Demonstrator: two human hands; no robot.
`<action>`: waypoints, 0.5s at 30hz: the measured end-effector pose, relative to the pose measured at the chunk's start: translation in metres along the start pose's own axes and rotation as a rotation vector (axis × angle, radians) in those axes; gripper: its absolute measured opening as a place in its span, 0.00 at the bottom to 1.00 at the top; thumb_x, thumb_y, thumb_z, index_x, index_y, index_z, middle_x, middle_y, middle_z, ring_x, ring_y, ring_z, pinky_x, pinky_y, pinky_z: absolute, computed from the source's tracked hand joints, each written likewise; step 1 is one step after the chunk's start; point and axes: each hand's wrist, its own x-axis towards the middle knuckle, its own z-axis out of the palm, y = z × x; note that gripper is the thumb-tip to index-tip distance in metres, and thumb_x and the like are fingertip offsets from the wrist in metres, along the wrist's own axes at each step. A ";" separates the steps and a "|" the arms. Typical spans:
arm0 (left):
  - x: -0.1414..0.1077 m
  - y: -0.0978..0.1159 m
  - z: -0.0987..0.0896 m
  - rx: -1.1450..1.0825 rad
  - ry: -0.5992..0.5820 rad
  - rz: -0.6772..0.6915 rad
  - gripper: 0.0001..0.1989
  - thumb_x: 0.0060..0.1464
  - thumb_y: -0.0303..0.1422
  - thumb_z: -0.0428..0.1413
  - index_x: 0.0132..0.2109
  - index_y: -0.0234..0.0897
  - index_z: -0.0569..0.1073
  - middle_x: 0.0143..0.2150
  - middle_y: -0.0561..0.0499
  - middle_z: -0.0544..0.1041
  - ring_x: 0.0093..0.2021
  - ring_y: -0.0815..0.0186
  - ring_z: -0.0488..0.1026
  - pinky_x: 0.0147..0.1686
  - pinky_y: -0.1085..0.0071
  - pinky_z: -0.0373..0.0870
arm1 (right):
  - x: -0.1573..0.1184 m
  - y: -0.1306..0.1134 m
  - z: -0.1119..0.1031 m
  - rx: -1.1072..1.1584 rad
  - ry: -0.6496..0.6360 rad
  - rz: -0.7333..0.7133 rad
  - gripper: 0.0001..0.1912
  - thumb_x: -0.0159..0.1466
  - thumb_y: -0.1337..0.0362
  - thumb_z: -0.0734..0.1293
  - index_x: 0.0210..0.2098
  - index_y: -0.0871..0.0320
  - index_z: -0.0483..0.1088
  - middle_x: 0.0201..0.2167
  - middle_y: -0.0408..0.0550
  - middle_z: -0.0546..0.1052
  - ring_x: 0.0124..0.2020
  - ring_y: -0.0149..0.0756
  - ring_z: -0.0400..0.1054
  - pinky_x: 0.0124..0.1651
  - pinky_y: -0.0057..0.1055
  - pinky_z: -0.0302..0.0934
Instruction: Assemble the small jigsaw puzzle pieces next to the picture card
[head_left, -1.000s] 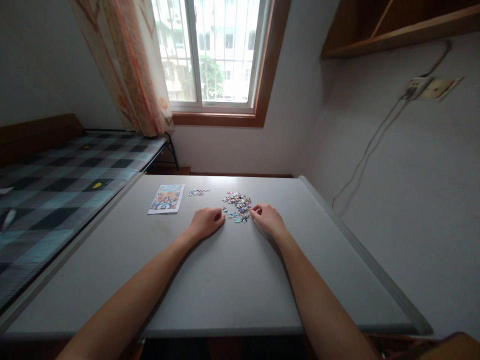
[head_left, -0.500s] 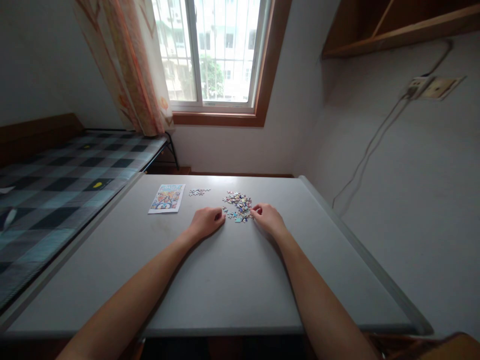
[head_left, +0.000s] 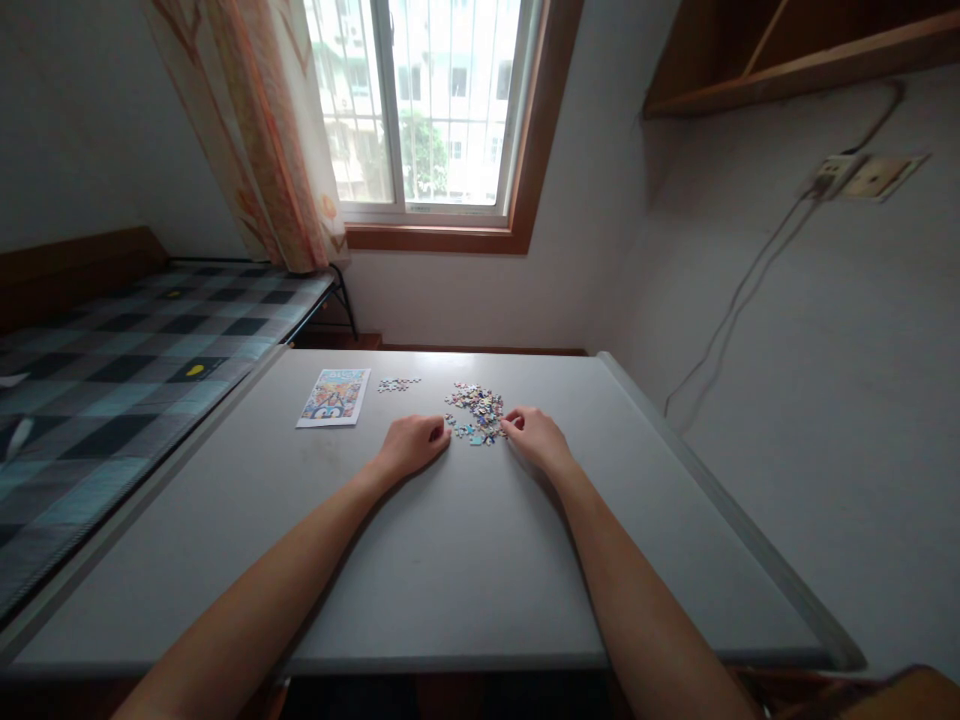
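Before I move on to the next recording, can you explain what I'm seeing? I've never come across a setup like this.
There's no machine: these are a person's own left hand and right hand, both bare. The view comes from a camera worn on the head, looking forward and down. On the pale table lie a pile of puzzle pieces, a smaller cluster of pieces and a printed sheet. The left hand is curled beside the pile; the right hand's fingertips are at its right edge. Whether either holds a piece is too small to tell.

Tabletop (head_left: 450,560) grey. Puzzle pieces (head_left: 486,405) multicoloured, some light blue. Picture sheet (head_left: 334,398) multicoloured, white-edged. Bed (head_left: 165,325) checked black, grey, blue. Curtain (head_left: 274,150) orange, cream.
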 end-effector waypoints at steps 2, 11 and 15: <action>0.000 0.000 0.000 -0.003 0.003 0.000 0.17 0.59 0.43 0.47 0.30 0.40 0.73 0.28 0.49 0.76 0.29 0.64 0.70 0.28 0.70 0.52 | 0.000 0.000 0.000 0.000 0.000 0.000 0.13 0.62 0.56 0.63 0.38 0.55 0.77 0.35 0.49 0.79 0.33 0.34 0.71 0.32 0.26 0.55; 0.001 -0.001 0.002 -0.003 -0.002 -0.002 0.17 0.59 0.43 0.46 0.31 0.40 0.73 0.29 0.49 0.76 0.28 0.64 0.70 0.28 0.71 0.51 | 0.001 0.001 0.002 0.002 0.004 -0.005 0.14 0.62 0.56 0.63 0.38 0.55 0.77 0.35 0.48 0.79 0.32 0.34 0.70 0.32 0.26 0.55; 0.001 -0.001 0.001 0.006 -0.008 -0.006 0.17 0.59 0.43 0.46 0.30 0.40 0.72 0.29 0.49 0.77 0.28 0.65 0.70 0.27 0.71 0.50 | 0.001 0.001 0.002 0.002 0.004 0.000 0.13 0.62 0.57 0.63 0.37 0.56 0.77 0.34 0.48 0.79 0.32 0.33 0.70 0.32 0.25 0.55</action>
